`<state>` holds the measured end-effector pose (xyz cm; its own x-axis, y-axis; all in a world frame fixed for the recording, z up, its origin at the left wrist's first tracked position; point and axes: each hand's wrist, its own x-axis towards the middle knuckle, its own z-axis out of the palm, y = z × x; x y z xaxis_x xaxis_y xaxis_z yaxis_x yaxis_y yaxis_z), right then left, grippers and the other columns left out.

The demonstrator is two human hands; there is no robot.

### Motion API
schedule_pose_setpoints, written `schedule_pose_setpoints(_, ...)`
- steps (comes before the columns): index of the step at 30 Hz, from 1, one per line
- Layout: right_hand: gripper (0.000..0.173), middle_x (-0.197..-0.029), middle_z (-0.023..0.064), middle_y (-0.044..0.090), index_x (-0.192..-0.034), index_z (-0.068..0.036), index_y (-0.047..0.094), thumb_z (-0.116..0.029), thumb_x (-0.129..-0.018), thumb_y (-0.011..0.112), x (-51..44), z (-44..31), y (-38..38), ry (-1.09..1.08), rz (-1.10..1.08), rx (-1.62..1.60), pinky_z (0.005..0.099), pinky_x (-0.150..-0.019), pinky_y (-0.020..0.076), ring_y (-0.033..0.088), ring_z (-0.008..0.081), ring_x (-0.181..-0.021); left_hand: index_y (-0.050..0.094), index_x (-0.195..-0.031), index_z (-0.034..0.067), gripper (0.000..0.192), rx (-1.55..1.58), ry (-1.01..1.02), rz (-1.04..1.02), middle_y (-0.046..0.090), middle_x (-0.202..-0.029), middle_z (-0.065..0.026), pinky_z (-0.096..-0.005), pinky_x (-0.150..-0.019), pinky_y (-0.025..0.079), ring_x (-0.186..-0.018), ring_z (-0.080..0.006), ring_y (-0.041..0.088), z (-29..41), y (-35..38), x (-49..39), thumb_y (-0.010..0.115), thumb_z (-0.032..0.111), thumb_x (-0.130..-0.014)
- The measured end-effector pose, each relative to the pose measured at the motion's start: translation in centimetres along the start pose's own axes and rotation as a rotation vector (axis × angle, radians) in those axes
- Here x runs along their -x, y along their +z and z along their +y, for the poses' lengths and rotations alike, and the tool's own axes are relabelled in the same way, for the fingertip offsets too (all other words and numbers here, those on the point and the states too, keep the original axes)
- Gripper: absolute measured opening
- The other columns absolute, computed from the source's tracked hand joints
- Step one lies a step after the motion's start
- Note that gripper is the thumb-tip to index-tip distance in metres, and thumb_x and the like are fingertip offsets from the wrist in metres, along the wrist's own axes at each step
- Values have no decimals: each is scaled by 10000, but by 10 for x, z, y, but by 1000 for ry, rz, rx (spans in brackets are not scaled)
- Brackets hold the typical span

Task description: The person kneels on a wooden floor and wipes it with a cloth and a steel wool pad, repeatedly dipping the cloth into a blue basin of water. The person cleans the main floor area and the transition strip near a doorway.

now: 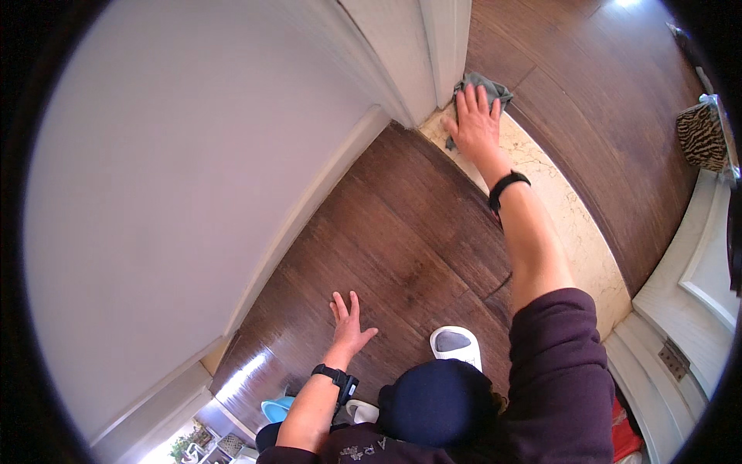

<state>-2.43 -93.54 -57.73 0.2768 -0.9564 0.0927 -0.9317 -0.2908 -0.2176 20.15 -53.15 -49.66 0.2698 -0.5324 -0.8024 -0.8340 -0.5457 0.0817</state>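
My right hand (476, 124) holds a grey-green cloth (490, 88) under its palm and spread fingers. The cloth lies crumpled at the end of a beige marble threshold (559, 171), against the foot of a white door frame (443, 58). A small fold of it pokes out beside my thumb. My left hand (348, 330) is empty, its fingers apart, over the dark wood floor (400, 243); whether it touches the boards I cannot tell. Both wrists wear black bands.
A pale wall with a white baseboard (301, 211) runs along the left. At the right stands a white door (672, 325) with a metal hinge. Beyond the threshold sits a tiger-striped box (701, 136). Below are my white slipper (472, 348) and a light-blue basin (277, 409).
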Motion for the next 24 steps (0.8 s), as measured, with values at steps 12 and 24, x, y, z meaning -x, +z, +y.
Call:
schedule_pose_setpoints(12,586,-1520,87,331,-1436,-80,389,-415,-959,446,53,-48,0,-174,-19,-137,470,-1182,99,205,267,-1442,21,-1536,164,1118,5,3,-12,-197,-1543,-247,-489,-1138,268,-1433,-478,-35,-1,-3,2,808,296,-752)
schedule_pose_setpoints(24,583,-1453,123,394,-1376,-22,428,-337,-899,548,45,-54,22,-114,216,-155,464,-1171,150,292,278,-1389,14,-1535,149,1155,23,42,5,-185,-1537,-272,-493,-1148,227,-1424,-499,-39,-5,0,0,820,302,-722)
